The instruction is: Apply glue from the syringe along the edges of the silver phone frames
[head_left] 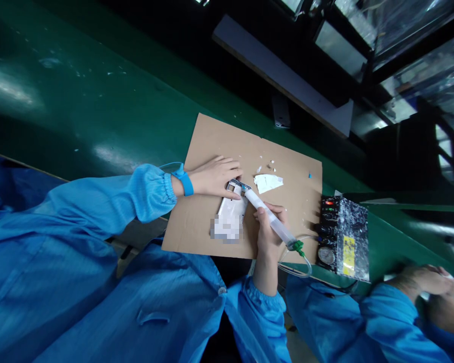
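A white phone frame (pixel 232 212) lies on a brown cardboard sheet (pixel 196 222). My left hand (pixel 214 176), with a blue wristband, rests on the cardboard and presses its fingers against the frame's top end. My right hand (pixel 269 229) is closed around a clear glue syringe (pixel 270 218). The syringe's tip touches the frame's upper right corner. A green fitting and a clear tube (pixel 300 257) leave the syringe's back end.
A black controller box (pixel 342 237) with knobs, a gauge and lights stands at the cardboard's right edge. A torn white scrap (pixel 268 182) lies above the syringe. The green bench (pixel 79 111) stretches left. Another person's hands (pixel 426 282) in blue sleeves work at the lower right.
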Demonstrator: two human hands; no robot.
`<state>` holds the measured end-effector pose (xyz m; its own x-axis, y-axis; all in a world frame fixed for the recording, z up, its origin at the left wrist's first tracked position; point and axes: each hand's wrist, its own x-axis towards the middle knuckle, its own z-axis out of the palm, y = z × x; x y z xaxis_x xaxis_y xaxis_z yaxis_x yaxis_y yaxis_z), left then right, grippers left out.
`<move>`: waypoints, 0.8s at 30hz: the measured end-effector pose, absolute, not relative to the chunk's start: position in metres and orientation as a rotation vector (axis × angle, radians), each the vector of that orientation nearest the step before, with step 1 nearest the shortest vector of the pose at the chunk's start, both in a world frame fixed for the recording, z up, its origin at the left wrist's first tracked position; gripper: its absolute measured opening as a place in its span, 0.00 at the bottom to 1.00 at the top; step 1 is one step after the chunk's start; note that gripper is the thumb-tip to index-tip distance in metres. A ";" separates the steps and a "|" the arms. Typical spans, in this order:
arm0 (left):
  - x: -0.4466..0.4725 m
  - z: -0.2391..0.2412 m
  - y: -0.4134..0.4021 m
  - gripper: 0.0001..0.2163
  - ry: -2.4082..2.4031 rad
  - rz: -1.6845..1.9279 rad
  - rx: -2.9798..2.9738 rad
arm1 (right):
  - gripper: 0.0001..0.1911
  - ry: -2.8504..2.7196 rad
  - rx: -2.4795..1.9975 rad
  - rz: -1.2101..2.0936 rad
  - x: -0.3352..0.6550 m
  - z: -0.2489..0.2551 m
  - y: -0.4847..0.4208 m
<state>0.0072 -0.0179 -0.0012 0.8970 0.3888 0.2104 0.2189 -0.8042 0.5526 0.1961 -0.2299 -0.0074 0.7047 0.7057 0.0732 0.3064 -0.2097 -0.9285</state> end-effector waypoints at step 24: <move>0.007 -0.001 -0.018 0.23 0.422 0.447 2.511 | 0.27 -0.799 -1.742 0.475 0.197 -0.008 -0.229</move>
<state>0.0069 -0.0176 -0.0013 0.8954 0.3846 0.2242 0.2021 -0.8000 0.5649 0.1971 -0.2292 -0.0081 0.6909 0.7189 0.0766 0.2760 -0.1644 -0.9470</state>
